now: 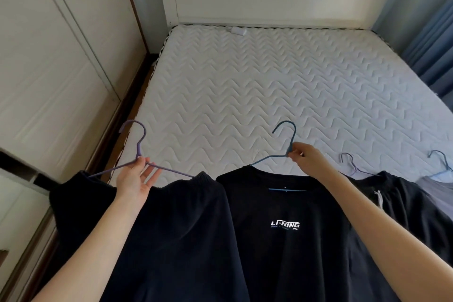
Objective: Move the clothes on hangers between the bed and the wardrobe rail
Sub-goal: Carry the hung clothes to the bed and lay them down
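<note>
A: So, near edge of the bed [269,76]: the left hand [137,179] has the purple hanger [139,147] at its neck, thumb and forefinger closed, other fingers loose, dark shorts [171,228] hanging from it.

B: And the right hand [306,159]?

A: Pinching the blue hanger [286,137] just under the hook; its black T-shirt [282,240] lies flat. Soft, light cloth, likely to slide off thin wire, so I'd lift by the neck. Farther right, two more hangered garments [404,193]; beyond, bare mattress.
</note>
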